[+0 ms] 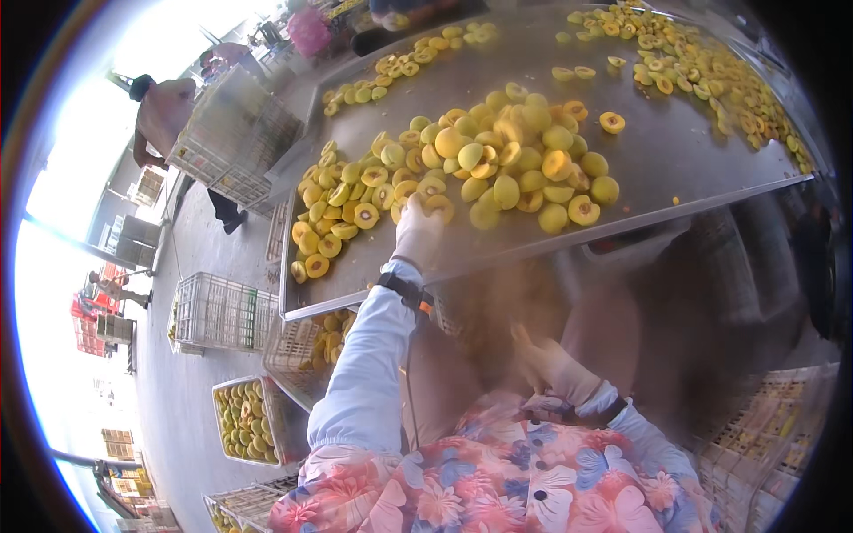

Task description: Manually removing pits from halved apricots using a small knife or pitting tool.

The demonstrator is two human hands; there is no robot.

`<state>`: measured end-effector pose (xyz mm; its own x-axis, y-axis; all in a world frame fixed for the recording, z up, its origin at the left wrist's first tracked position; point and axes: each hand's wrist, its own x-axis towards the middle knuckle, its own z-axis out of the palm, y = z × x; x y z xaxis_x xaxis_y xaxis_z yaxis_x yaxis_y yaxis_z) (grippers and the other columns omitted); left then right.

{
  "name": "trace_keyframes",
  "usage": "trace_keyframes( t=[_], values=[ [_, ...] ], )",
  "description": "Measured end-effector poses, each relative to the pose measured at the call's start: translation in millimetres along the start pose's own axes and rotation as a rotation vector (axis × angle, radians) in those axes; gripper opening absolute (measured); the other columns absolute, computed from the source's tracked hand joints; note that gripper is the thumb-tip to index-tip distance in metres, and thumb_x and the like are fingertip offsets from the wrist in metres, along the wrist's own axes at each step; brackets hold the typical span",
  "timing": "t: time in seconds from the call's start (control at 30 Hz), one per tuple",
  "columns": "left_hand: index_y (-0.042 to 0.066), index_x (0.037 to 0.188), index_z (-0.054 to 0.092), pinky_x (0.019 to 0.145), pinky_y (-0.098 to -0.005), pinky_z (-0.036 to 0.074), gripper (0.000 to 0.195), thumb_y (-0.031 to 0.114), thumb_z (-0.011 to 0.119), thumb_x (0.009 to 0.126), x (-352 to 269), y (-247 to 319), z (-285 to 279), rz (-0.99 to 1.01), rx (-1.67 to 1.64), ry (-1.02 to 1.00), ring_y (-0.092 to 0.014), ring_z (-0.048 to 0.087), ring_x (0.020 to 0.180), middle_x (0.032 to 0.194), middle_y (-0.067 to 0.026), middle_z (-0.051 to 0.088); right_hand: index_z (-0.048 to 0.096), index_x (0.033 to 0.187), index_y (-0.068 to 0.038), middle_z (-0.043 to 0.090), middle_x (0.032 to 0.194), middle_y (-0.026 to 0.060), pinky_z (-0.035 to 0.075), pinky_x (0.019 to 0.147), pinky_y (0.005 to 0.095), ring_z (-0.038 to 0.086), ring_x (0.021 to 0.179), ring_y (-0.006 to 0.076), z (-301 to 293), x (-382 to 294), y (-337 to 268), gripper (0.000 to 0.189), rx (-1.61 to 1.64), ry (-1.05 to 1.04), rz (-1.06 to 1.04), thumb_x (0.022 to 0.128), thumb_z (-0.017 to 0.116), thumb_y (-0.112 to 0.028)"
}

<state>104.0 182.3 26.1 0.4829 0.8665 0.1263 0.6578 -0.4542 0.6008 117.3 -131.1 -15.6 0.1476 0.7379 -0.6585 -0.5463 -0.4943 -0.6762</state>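
My left hand [418, 233], in a pale glove, reaches over the metal table [480, 241]. Its fingers touch a halved yellow peach [438, 208] at the near edge of a heap of peach halves [526, 153]; whether they grip it is hidden. Left of that hand lie more halves [330, 246], several cut side up with the dark red pit hollow showing. My right hand [556, 363], also gloved and somewhat blurred, is low before my lap, below the table's edge. Its thumb and fingers are apart, with nothing visible in them.
A long bank of peach halves [726, 93] runs along the table's far right. Plastic crates stand on the left floor, one full of fruit [245, 420], another of white lattice [230, 312]. A crate [766, 426] is at lower right. A person [163, 113] stands beside stacked crates [230, 133].
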Motion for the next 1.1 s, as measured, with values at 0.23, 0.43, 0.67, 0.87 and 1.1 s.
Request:
trace_keyframes(
  t=[0.23, 0.43, 0.67, 0.87, 1.1],
  values=[
    [0.001, 0.125, 0.056, 0.085, -0.0333, 0.053, 0.050, 0.013, 0.074, 0.080, -11.5, 17.9, 6.9, -0.331, -0.399, -0.523, -0.019, 0.060, 0.109, 0.120, -0.0124, 0.062, 0.059, 0.098, -0.010, 0.049, 0.062, -0.0029, 0.032, 0.038, 0.0254, 0.040, 0.042, 0.0075, 0.9, -14.9, 7.5, 0.032, 0.014, 0.038, -0.108, 0.099, 0.052, -0.041],
    [0.011, 0.127, 0.057, 0.091, -0.0426, 0.054, 0.044, 0.010, 0.070, 0.085, -115.9, 17.5, -21.9, -0.301, -1.730, -0.584, -0.029, 0.059, 0.115, 0.124, -0.0120, 0.059, 0.052, 0.102, -0.005, 0.050, 0.066, 0.0002, 0.037, 0.042, 0.0275, 0.045, 0.045, 0.0104, 18.8, -56.2, -50.9, 0.026, -0.152, -0.018, -0.286, 0.099, 0.055, -0.031],
    [0.017, 0.127, 0.053, 0.096, -0.0474, 0.050, 0.043, 0.039, 0.066, 0.092, -187.4, 23.6, -35.1, -0.270, -1.920, -0.381, -0.030, 0.056, 0.113, 0.125, -0.0102, 0.056, 0.052, 0.095, 0.001, 0.058, 0.070, 0.0201, 0.045, 0.057, 0.0408, 0.057, 0.061, 0.0354, 59.7, -38.6, -54.0, 0.025, -0.561, 0.154, -0.905, 0.098, 0.059, -0.023],
    [0.008, 0.121, 0.053, 0.085, -0.0402, 0.054, 0.037, 0.036, 0.058, 0.097, -201.4, 32.6, -31.7, -0.032, -1.664, -0.121, -0.026, 0.061, 0.101, 0.115, -0.0119, 0.060, 0.052, 0.099, 0.001, 0.058, 0.070, 0.0220, 0.045, 0.058, 0.0420, 0.059, 0.063, 0.0377, 57.3, -8.4, -18.6, 0.024, -0.775, 0.285, -1.096, 0.098, 0.058, -0.022],
    [0.006, 0.120, 0.053, 0.076, -0.0372, 0.056, 0.035, 0.032, 0.059, 0.097, -195.5, 5.9, -34.6, -0.293, -1.666, -0.239, -0.024, 0.064, 0.089, 0.105, -0.0128, 0.063, 0.055, 0.113, -0.002, 0.047, 0.064, -0.0043, 0.033, 0.042, 0.0265, 0.042, 0.048, 0.0056, 70.2, -48.8, -50.9, 0.025, -0.314, -0.124, -0.298, 0.100, 0.055, -0.023]
  ],
)
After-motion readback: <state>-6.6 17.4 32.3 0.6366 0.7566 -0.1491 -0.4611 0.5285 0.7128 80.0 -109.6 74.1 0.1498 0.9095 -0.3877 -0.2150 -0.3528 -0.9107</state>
